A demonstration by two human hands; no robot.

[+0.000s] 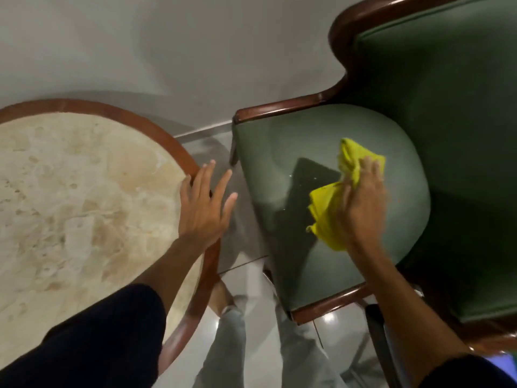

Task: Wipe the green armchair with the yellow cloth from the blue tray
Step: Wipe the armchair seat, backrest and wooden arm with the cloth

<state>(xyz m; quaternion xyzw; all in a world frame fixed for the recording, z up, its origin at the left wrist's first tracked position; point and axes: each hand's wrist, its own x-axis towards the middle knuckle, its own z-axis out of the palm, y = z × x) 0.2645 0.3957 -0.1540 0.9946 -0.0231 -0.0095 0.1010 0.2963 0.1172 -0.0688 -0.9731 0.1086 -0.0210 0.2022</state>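
Note:
The green armchair (pixel 453 113) with dark wood trim fills the right side of the head view. Its padded green armrest (pixel 279 152) bulges toward me. My right hand (pixel 363 203) presses the crumpled yellow cloth (pixel 327 211) flat against the top of that armrest. Part of the cloth sticks out above my fingers and part hangs below my palm. My left hand (pixel 205 205) hovers with fingers spread over the rim of the round table, holding nothing. A small patch of blue (pixel 503 362) shows at the bottom right corner; I cannot tell whether it is the tray.
A round marble-topped table (pixel 193 301) with a brown wooden rim stands at the left, close to the armchair. A narrow gap of glossy tiled floor (pixel 246 264) separates them. My legs and feet (pixel 229 303) stand in that gap. A pale wall runs behind.

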